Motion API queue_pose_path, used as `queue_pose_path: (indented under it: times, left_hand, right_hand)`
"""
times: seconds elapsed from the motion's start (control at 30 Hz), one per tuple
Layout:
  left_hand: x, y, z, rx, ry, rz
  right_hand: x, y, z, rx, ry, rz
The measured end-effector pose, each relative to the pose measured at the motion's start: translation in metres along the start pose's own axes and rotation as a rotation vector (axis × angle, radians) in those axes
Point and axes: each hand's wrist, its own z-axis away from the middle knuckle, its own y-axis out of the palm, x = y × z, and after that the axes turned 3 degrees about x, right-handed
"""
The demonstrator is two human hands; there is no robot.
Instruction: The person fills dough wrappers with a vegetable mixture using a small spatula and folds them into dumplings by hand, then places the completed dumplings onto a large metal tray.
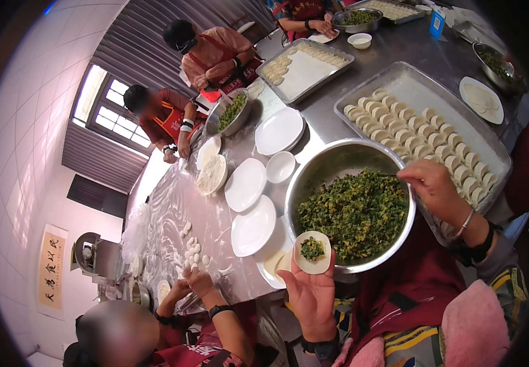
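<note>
On the fingers of my left hand (312,298) lies a round dough wrapper (325,262), palm up, with a small heap of chopped green filling (312,249) at its middle. My right hand (431,186) is at the right rim of a large steel bowl (292,192), its fingers pinched together; whether they hold a utensil there is hidden. The bowl holds chopped green and yellow filling (356,215). Behind my right hand, rows of folded dumplings (415,124) stand in a metal tray (434,82). More wrappers (273,261) lie on a plate left of the bowl.
White plates (246,185) and a small white bowl (281,167) stand left of the large bowl. A co-worker's hands (195,282) are near dough pieces (193,250) on the floured table at lower left. Other people work along the far side, near another dumpling tray (305,69).
</note>
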Motion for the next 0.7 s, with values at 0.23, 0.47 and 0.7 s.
queue_pose_path:
  times: [0.23,0.47,0.7]
  left_hand:
    - [0.001,-0.007,-0.001,0.013,-0.032,0.069]
    - [0.003,-0.012,-0.005,-0.01,0.004,0.139]
    - [-0.003,-0.02,-0.001,-0.089,0.059,0.173]
  right_hand:
    - [0.008,0.009,0.002,0.151,0.011,-0.053]
    - [0.011,0.0,0.011,0.152,0.449,-0.575]
    - [-0.003,0.007,0.012,0.045,0.565,-0.8]
